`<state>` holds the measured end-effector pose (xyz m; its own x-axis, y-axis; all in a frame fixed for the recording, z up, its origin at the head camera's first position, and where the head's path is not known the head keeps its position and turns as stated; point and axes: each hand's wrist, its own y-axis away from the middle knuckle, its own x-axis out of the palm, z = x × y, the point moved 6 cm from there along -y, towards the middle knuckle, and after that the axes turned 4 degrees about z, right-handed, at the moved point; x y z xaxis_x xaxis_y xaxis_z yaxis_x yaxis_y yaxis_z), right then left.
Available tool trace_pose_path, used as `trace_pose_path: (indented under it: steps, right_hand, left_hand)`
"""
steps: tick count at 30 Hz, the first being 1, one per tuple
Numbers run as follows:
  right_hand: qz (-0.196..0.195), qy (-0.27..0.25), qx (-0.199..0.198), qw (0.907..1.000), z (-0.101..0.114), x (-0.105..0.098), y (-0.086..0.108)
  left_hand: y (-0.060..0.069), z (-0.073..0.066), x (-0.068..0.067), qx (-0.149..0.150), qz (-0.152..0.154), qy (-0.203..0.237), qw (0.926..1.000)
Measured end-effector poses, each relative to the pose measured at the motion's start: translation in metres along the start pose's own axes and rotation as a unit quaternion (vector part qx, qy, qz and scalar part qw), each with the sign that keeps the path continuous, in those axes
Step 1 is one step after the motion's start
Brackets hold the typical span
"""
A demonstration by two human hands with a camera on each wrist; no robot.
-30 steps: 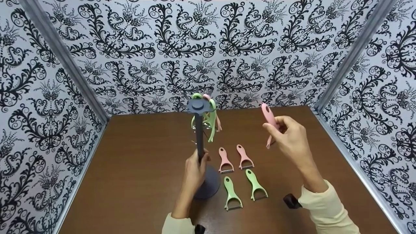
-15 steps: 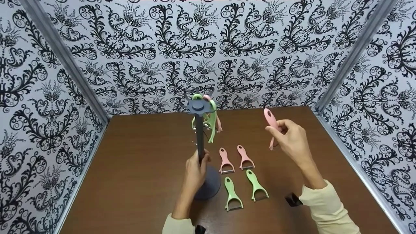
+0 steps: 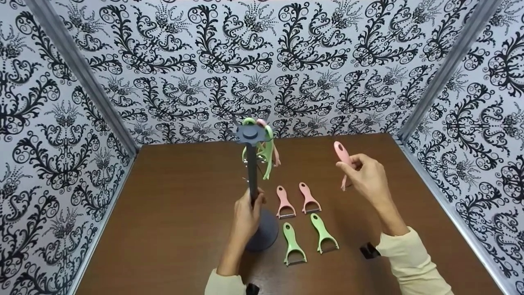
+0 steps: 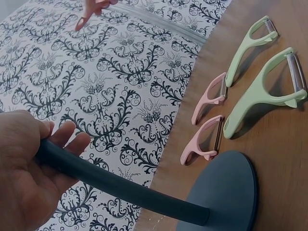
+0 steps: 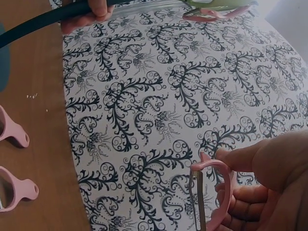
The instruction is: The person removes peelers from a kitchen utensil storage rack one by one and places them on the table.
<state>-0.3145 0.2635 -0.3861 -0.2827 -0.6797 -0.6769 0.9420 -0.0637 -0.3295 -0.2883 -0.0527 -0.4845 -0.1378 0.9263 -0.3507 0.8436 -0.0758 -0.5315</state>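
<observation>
My left hand (image 3: 247, 213) grips the post of a dark grey stand (image 3: 251, 172), whose round base (image 4: 226, 192) is on the table. Green and pink peelers (image 3: 268, 151) hang from hooks around the stand's top. Held up to the right, above the table, is a pink peeler (image 3: 342, 152) that my right hand (image 3: 369, 176) pinches by its handle, with the holed end upward. Its blade (image 5: 200, 202) shows in the right wrist view. Between the hands lie two pink peelers (image 3: 283, 200) at the back and two green peelers (image 3: 292, 241) in front.
The brown wooden table (image 3: 172, 229) is bounded by patterned walls (image 3: 229, 61) at the back and both sides. Grey metal strips (image 3: 446, 69) run along the corners. A small black object (image 3: 369, 250) sits by the right sleeve.
My right hand has come down slightly and a little to the right with the pink peeler. The left hand and the stand have hardly moved.
</observation>
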Motion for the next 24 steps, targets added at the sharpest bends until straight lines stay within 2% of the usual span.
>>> trace_pose_path:
  steps: [17, 24]
  right_hand:
    - [0.002, 0.033, 0.012, 0.9994, -0.03, 0.015, -0.004]
    - [0.019, 0.033, 0.036, 0.9986, -0.042, 0.023, -0.005]
  left_hand:
    - [0.001, -0.001, -0.001, 0.005, -0.005, -0.006, 1.0]
    - [0.001, 0.0, -0.001, 0.008, -0.009, 0.001, 0.9999]
